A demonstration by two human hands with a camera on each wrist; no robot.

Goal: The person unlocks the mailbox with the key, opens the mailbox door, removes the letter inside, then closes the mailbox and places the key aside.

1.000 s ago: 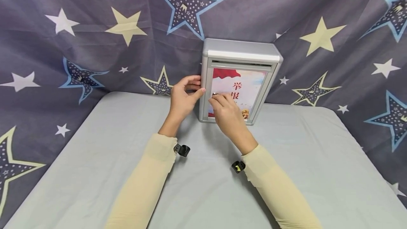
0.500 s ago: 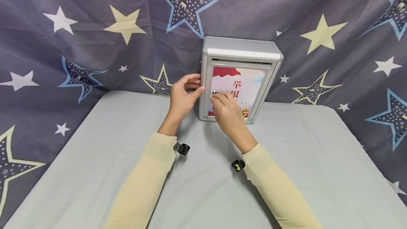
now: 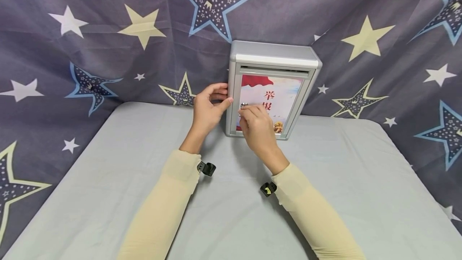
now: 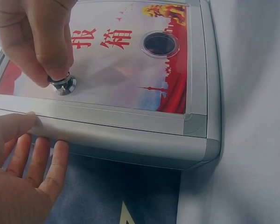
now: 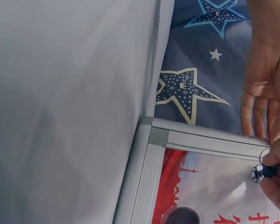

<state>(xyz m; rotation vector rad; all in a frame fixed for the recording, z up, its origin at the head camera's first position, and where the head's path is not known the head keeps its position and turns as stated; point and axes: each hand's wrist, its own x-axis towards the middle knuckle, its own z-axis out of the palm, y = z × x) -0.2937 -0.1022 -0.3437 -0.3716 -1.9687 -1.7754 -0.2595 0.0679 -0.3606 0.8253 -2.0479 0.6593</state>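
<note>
A silver-grey box (image 3: 274, 50) with a top slot and a red-and-white poster front stands against the backdrop. My right hand (image 3: 260, 127) pinches a small key with a dark head (image 5: 269, 171) between thumb and forefinger at the chrome lock (image 4: 69, 87) near the box's left edge. A thin ring (image 5: 262, 156) hangs by the key. The key's blade is out of sight. My left hand (image 3: 207, 109) rests on the box's left side: the thumb touches the front frame, and fairly straight fingertips meet the side wall.
A pale grey cloth (image 3: 231, 212) covers the table under the box and forearms. Behind it hangs a dark star-patterned curtain (image 3: 180, 59). The poster has a round dark window (image 4: 159, 44) near its bottom. Each sleeve cuff carries a small black camera (image 3: 207, 169).
My right hand shifts and turns slightly at the lock, and a little more of the lock shows above its fingertips. My left hand keeps its place on the box; the view tilts slightly.
</note>
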